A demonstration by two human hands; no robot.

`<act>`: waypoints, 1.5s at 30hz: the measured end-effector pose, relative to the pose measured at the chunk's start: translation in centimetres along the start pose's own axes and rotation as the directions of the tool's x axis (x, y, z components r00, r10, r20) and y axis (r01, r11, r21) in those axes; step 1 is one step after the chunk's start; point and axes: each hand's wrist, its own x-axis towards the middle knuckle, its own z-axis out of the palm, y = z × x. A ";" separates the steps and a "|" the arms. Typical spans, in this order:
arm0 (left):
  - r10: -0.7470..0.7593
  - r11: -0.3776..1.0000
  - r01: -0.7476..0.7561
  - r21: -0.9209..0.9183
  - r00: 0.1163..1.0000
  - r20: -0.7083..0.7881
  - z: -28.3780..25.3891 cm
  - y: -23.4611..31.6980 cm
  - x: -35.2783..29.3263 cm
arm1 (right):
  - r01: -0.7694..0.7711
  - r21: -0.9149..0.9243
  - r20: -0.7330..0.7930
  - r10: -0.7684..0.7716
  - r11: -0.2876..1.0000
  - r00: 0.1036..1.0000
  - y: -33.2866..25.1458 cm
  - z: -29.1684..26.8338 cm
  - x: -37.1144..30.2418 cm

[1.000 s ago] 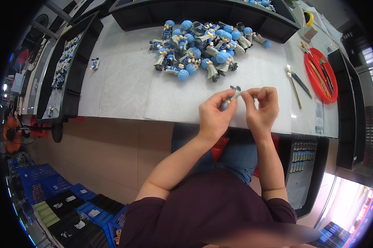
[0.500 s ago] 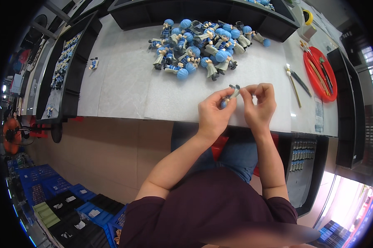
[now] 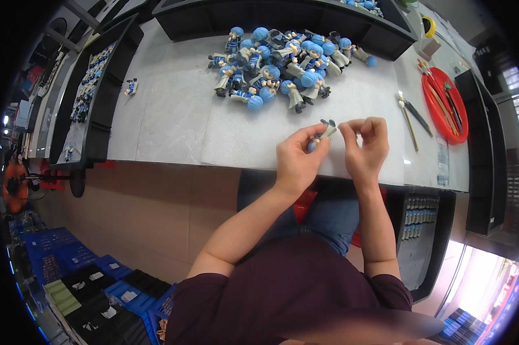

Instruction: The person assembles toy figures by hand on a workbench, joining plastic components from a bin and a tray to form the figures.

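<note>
My left hand (image 3: 297,158) grips a small figurine (image 3: 328,131) between thumb and fingers, close to the table's near edge. Its dark feet point up and away, its pale coat shows above the fingers, and its blue head is partly hidden by them. Just to the right, my right hand (image 3: 366,146) is held up apart from the figurine, thumb and forefinger brought together in a pinch. Whether anything tiny is between those fingertips cannot be made out. Beyond both hands lies a heap of similar blue-haired figurines (image 3: 309,79) in blue and cream.
A black tray (image 3: 213,26) stands behind the heap. On the right are a red dish (image 3: 462,137) of brushes, a loose brush (image 3: 409,125) and a dark tool (image 3: 419,117). At left, one small figure part (image 3: 131,87) lies beside another black tray (image 3: 101,135). A tray of figurines (image 3: 423,253) sits below the table's right side.
My right hand has drawn slightly right, away from the figurine, opening a gap. The left hand and the figurine stay nearly in place.
</note>
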 end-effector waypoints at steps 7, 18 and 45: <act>0.030 0.999 -0.030 0.020 1.000 0.001 -0.1 -0.2 0.0 | 0.056 -0.022 0.047 -0.055 0.998 0.997 -1.1 0.4 -0.4; 0.018 0.999 -0.017 -0.035 0.999 0.027 0.0 0.2 0.0 | -0.153 -0.264 0.106 0.186 0.952 0.977 0.4 -1.0 1.3; 0.046 0.998 -0.045 -0.040 0.999 0.017 0.1 0.3 0.1 | -0.192 -0.024 0.118 0.194 0.981 0.974 -0.6 -1.3 0.9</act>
